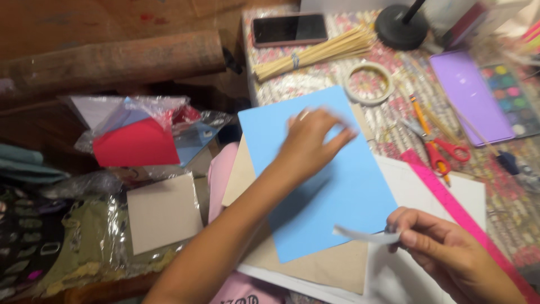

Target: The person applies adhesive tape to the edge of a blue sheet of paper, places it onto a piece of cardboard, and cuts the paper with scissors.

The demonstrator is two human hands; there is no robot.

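A single head-worn camera looks steeply down and slightly forward at a cluttered table [315, 79] from close range (arm's reach). The left hand [308, 143] sits mid-frame, the right hand [444, 247] at lower right; the view tilts somewhat.

A blue sheet of paper [320, 180] is laid over brown card [326, 264] and white paper [427, 197] on the table, and its upper part is pressed by the left hand [309, 143], which is blurred. A thin strip of white paper [363, 235] is pinched between the fingertips of the right hand [444, 247], just over the blue sheet's lower right edge. Red-handled scissors [441, 149], a pink ruler [461, 214], a roll of tape [369, 83] and a bundle of thin sticks [315, 53] are seen beyond.
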